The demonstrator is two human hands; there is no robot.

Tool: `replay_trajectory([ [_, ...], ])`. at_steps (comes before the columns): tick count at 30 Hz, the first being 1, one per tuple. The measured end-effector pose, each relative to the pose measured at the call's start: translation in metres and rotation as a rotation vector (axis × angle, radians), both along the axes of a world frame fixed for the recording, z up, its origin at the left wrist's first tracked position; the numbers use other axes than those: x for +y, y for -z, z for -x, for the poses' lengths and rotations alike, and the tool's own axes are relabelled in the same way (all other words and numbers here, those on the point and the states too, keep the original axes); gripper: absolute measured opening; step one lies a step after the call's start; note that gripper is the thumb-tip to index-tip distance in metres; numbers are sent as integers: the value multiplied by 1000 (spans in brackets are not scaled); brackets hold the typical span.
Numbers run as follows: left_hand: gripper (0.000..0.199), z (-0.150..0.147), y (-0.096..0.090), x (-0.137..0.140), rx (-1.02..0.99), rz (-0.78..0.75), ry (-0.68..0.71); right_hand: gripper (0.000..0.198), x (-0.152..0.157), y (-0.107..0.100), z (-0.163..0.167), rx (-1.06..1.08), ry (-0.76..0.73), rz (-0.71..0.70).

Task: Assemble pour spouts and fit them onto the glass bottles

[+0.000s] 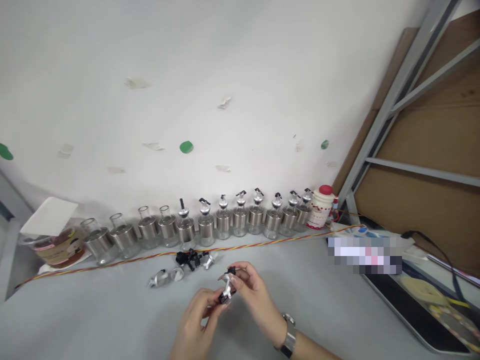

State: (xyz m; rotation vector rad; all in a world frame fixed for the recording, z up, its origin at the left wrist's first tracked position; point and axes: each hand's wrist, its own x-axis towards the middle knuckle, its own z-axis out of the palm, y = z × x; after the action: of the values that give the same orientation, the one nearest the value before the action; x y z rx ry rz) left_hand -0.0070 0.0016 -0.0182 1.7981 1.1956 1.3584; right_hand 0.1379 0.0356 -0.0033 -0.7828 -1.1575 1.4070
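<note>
My left hand (200, 317) pinches the lower black end of a silver-and-black bottle pourer spout (227, 288). My right hand (249, 290) closes on the silver body and the black upper part of that same spout, so both hands meet on it above the grey table. Just beyond them lies a small heap of black plastic parts (189, 258), with silver spout tops (160, 278) to its left and another silver piece (210, 260) to its right. Along the wall runs a row of glass bottles with steel sleeves; several carry pourers (258, 215), and the leftmost ones (98, 245) have bare necks.
A red-and-yellow twisted cord (240, 247) stretches across the table before the bottles. At the left stands a labelled tub (56, 247); at the right, a red-lidded jar (321, 207). A black tablet-like slab (408, 310) and papers lie right, beside a metal rack (378, 130).
</note>
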Motion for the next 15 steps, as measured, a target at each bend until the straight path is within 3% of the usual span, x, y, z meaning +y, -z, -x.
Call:
replay_trajectory([
  [9, 12, -4, -3, -3, 100, 9, 0, 29, 1, -8, -5, -106, -73, -1],
  [12, 12, 0, -3, -3, 317, -34, 14, 30, 2, -6, -6, -129, -82, 0],
  [15, 12, 4, -8, -2, 661, -144, 6, 28, 3, -3, -7, -198, -66, -29],
])
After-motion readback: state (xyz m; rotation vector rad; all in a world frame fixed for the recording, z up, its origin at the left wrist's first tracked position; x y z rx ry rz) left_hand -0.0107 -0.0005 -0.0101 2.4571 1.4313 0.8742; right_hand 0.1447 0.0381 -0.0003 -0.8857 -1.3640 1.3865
